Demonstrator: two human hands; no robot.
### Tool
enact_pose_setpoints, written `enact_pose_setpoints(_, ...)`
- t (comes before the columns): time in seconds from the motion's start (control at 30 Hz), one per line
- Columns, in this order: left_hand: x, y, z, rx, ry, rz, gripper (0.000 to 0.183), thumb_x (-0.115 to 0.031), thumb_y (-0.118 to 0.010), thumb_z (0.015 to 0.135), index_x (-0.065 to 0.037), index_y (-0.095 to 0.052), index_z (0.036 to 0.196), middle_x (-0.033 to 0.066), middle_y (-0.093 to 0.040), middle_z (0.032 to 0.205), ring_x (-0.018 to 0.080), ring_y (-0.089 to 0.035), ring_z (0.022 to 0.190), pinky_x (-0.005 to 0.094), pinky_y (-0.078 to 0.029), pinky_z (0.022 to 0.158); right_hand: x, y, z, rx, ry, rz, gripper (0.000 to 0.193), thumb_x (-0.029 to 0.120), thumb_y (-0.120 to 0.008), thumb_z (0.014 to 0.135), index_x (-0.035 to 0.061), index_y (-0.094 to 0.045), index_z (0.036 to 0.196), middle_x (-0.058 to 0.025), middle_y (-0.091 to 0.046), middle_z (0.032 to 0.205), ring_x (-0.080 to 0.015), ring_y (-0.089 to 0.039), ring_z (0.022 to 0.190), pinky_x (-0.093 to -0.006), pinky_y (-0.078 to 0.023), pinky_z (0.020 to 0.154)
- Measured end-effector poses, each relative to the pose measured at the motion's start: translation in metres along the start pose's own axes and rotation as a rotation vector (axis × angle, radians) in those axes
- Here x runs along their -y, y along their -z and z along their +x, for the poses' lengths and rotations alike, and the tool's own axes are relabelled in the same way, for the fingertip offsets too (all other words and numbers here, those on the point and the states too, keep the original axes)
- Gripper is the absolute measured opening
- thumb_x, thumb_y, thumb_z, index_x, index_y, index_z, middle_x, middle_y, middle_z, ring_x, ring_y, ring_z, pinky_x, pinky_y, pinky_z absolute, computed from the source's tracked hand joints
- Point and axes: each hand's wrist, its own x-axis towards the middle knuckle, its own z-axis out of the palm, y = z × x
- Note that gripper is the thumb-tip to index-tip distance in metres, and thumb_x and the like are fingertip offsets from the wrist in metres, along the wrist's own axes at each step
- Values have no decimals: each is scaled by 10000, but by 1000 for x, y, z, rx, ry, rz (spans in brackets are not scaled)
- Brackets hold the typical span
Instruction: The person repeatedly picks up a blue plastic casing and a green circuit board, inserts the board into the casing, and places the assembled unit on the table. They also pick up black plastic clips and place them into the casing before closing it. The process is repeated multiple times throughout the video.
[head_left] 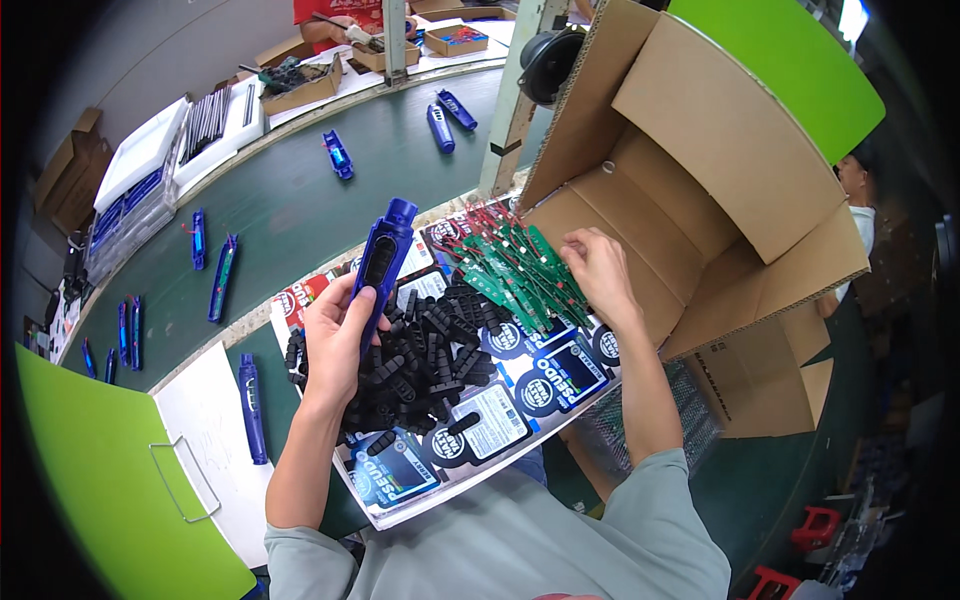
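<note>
My left hand [340, 325] is wrapped round a long blue plastic housing [397, 235], tilted upright, with a black ribbed insert [380, 262] in its face. Below it lies a heap of small black ribbed rubber pieces [415, 375]. At the right end of a pile of green circuit boards [515, 270] with red wires, my right hand [598, 268] has its fingers bent together. Its fingertips meet the edge of the boards, and what they pinch is hidden. Both heaps rest on a stack of printed sheets [490, 425].
An open cardboard box [690, 200] stands at the right. Several blue housings lie along the green conveyor belt [290, 215]; another blue housing [252, 410] lies at the left. A metal post [510, 110] rises behind the boards. Another person's hand [335, 28] shows at the far side.
</note>
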Motion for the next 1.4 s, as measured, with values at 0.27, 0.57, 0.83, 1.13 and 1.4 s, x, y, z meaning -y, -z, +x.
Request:
enact_pose_setpoints(0.27,2,-2,-1,23,10,-19,230,-146,-604,1001,4,-639,1173,77,-707,951,78,-627,687,212,-475,560,-1,-27,18,117,-98,120,153,91,-695,856,-24,-724,953,-164,-732,904,-269,-719,806,-392,-556,767)
enact_pose_setpoints(0.57,5,-1,-2,38,19,-17,256,-125,-581,1005,18,-626,1212,73,-708,954,74,-626,682,203,-475,558,5,-11,14,15,-142,231,149,114,-632,914,-16,-622,988,-122,-728,882,-148,-687,759,-298,-532,684)
enact_pose_setpoints(0.83,5,-4,-5,65,46,-66,261,-141,-599,1004,15,-622,1212,55,-702,971,77,-631,709,207,-485,569,60,19,4,144,-39,867,92,37,-624,978,32,-540,1015,-10,-621,915,-62,-598,856,-210,-468,758)
enact_pose_setpoints(1.13,9,-9,-8,64,16,-174,278,-186,-608,1012,6,-638,1210,56,-711,1026,89,-651,776,244,-517,674,119,18,-14,188,89,670,210,-7,-735,854,-40,-659,1047,-21,-643,851,-64,-573,779,-227,-456,697)
enact_pose_setpoints(1.4,5,-11,-12,132,20,-320,421,-346,-445,1083,10,-593,1252,112,-697,1056,109,-660,792,251,-535,652,177,13,-36,110,133,1051,280,-57,-661,903,-44,-550,1160,-79,-662,928,-105,-648,821,-249,-527,754)
